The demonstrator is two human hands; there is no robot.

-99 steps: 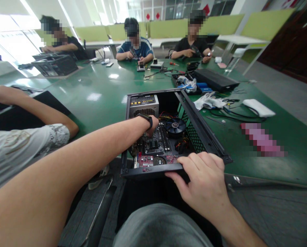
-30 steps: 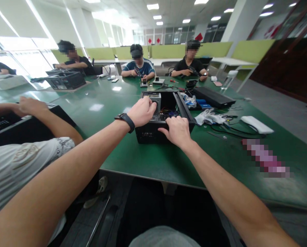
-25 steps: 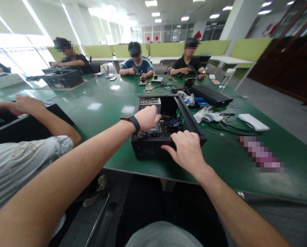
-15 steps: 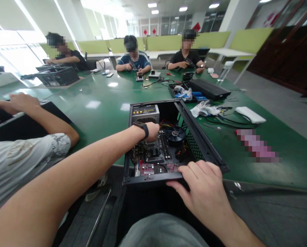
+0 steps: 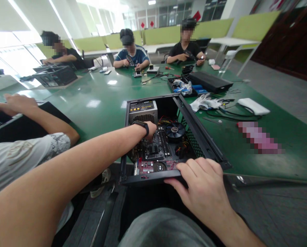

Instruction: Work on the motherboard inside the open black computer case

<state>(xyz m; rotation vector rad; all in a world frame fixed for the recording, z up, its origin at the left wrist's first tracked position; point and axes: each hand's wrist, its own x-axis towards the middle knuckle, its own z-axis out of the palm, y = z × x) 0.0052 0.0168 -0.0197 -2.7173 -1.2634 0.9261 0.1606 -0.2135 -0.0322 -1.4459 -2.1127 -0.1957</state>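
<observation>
An open black computer case (image 5: 207, 147) lies at the near edge of the green table (image 5: 102, 103), partly over the edge toward my lap. Inside are a motherboard (image 5: 156, 151), a round CPU fan (image 5: 175, 129) and a grey power supply (image 5: 142, 109). My left hand (image 5: 151, 127), with a black watch on the wrist, reaches into the case beside the power supply; its fingers are curled downward and hidden. My right hand (image 5: 202, 181) is closed over the case's near rim.
A person in a grey shirt (image 5: 22, 151) sits at my left with an arm over a black case (image 5: 27, 120). Three other people work at the far side. White gloves (image 5: 205, 101), cables, a white pouch (image 5: 253, 106) and a black panel (image 5: 211, 81) lie to the right.
The case has come from farther out on the table to the near edge, over my lap. My left hand went from the case's top edge down inside it.
</observation>
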